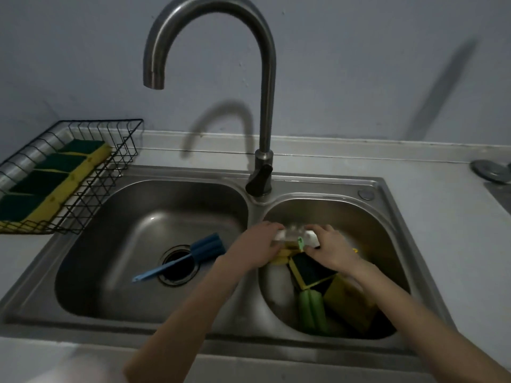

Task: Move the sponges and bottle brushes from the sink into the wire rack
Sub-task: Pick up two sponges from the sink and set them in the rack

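Observation:
In the right basin my left hand and my right hand both grip a pale, see-through object; it is too blurred to identify. Below the hands lies a yellow sponge with a dark green top, and a second yellow sponge sits on its edge. A green bottle brush lies beside them, its handle tip showing between my hands. A blue bottle brush lies across the drain of the left basin. The black wire rack stands at the left with several green-and-yellow sponges in a row.
A tall curved steel faucet rises between the basins, its spout over the left one. A round metal piece lies on the counter at the far right. A grey wall runs behind the sink.

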